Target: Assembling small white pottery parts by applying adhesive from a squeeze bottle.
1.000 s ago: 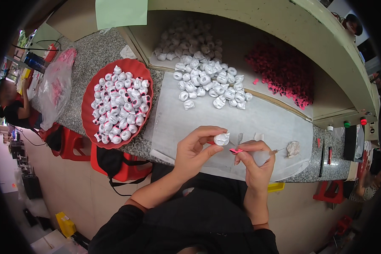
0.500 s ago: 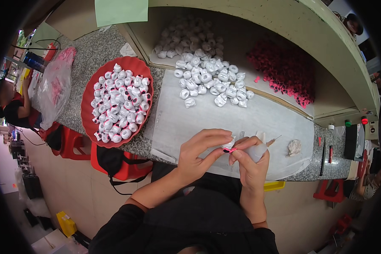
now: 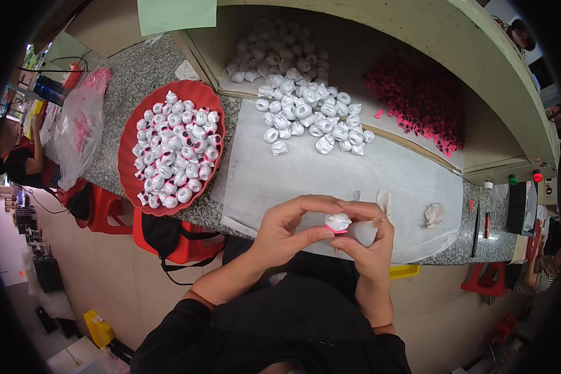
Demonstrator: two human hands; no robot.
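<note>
In front of my chest, my left hand (image 3: pixel 291 229) pinches a small round white plastic piece (image 3: pixel 338 222) between thumb and fingers. A bright pink part (image 3: pixel 336 230) lies against its lower side. My right hand (image 3: pixel 375 246) is closed around a translucent white squeeze bottle (image 3: pixel 364 234), and its fingertips reach the same white piece. The bottle's tip is hidden now. Beyond my hands, a loose heap of similar white pieces (image 3: pixel 303 111) lies on the paper sheet (image 3: pixel 262 181). To the left, a red scalloped tray (image 3: pixel 129 143) holds many white pieces with pink-and-black parts on them.
Small pink-and-black parts (image 3: pixel 417 106) are piled in the shelf at the right rear. Crumpled tissue (image 3: pixel 434 215) lies on the paper to the right. A dark thin tool (image 3: pixel 475 235) and a red marker-like stick (image 3: pixel 487 225) rest farther right. Red stools (image 3: pixel 187 246) stand below the table.
The white piece has turned so its rounded side faces up, with the pink part below. My right hand has closed in against it, and the bottle's needle tip no longer shows.
</note>
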